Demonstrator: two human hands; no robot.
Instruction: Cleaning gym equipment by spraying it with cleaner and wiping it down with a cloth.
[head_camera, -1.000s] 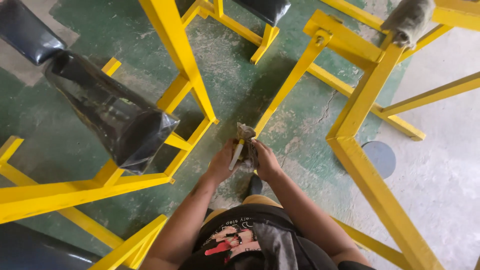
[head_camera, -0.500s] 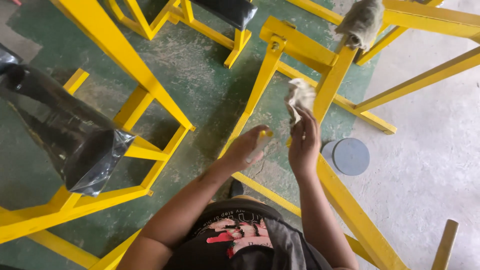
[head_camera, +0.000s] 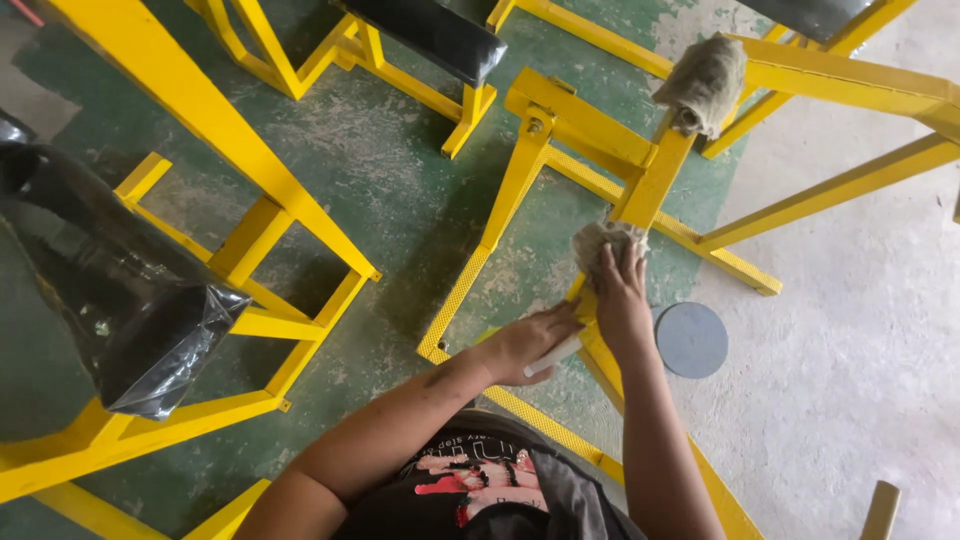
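My right hand (head_camera: 622, 300) presses a grey rag (head_camera: 600, 245) against the slanted bar of a yellow metal frame (head_camera: 640, 190). My left hand (head_camera: 525, 345) is just left of it and holds a small white stick-like object (head_camera: 553, 356), its fingertips touching the same yellow bar. A second grey rag (head_camera: 703, 82) is draped over the top of the frame, above my hands.
Other yellow frames (head_camera: 215, 140) stand to the left, on a worn green floor. A black pad wrapped in clear plastic (head_camera: 120, 290) juts out at left; another black pad (head_camera: 420, 30) sits at top. A grey round disc (head_camera: 691, 340) lies on the floor beside my right hand.
My right hand moved the rag from in front of my body up and right, then down onto the yellow bar. My left hand followed with the white object. The view shifted right.
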